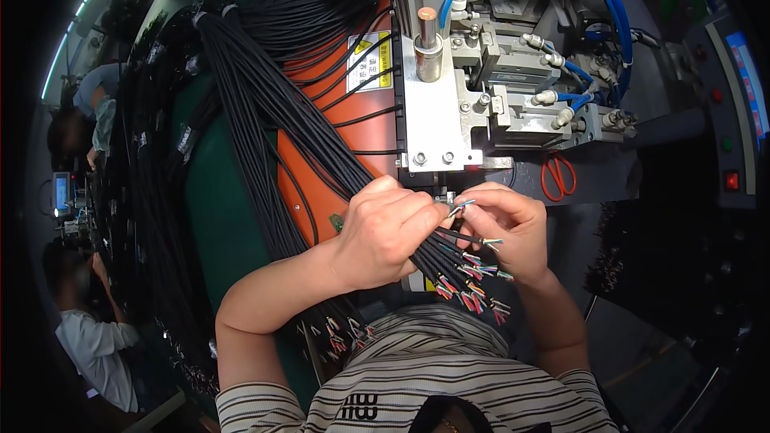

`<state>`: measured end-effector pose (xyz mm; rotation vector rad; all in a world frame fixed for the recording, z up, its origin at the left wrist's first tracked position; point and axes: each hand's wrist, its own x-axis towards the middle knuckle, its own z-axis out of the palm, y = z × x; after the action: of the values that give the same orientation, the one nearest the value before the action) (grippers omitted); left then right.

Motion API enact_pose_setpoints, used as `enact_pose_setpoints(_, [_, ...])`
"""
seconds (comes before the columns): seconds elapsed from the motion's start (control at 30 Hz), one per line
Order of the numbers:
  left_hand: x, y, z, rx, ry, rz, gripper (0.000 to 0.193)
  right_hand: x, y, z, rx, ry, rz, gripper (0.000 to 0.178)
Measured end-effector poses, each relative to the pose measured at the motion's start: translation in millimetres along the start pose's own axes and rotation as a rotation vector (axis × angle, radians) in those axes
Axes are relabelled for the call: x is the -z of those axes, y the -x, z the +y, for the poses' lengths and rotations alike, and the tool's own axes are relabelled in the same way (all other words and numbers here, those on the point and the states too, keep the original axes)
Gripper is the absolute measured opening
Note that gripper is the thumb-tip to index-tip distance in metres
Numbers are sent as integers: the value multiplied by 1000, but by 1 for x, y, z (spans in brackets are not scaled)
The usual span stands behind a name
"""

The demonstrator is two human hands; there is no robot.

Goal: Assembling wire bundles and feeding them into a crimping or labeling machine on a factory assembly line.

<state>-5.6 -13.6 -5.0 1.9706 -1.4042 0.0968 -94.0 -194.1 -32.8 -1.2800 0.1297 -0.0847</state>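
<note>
My left hand (387, 227) is closed around a black cable near its end, just below the metal plate of a machine. Thin coloured wires (463, 207) fan out of that cable's end, and my right hand (511, 228) pinches them between thumb and fingers. Beneath both hands hangs a bundle of black cables (439, 256), their stripped ends showing short red, white, blue and green wires (473, 298). One separate cable end (491, 241) pokes out by my right palm. The fingertips partly hide the wires being held.
The machine (437, 116) with its cylinders and blue air hoses (618, 12) stands ahead. Long black cable bundles (241, 88) lie over an orange surface (321, 176) at left. Red-handled scissors (555, 176) lie right of the machine. Two people (92, 337) work at far left.
</note>
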Motion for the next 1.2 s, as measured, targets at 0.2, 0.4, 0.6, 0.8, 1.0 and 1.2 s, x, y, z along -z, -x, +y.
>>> enact_pose_setpoints(0.2, [-3,3,-2,-187,-212,2,30,1,-6,-14,339,717,-79,4])
enact_pose_setpoints(0.4, [1,6,6,-53,-254,-48,38,-2,-9,-20,471,1183,-78,9])
enact_pose_setpoints(0.6, [3,8,3,37,-181,-110,48,0,-12,-6,435,1055,-57,8])
enact_pose_setpoints(0.8, [5,6,3,52,-187,-149,56,0,-12,-1,469,1036,-14,7])
enact_pose_setpoints(1.0, [8,3,-1,-72,-202,-185,53,-3,-13,-3,507,1110,-16,7])
enact_pose_setpoints(1.2, [8,-7,4,-131,-309,-253,33,-1,-17,-27,335,1331,-239,8])
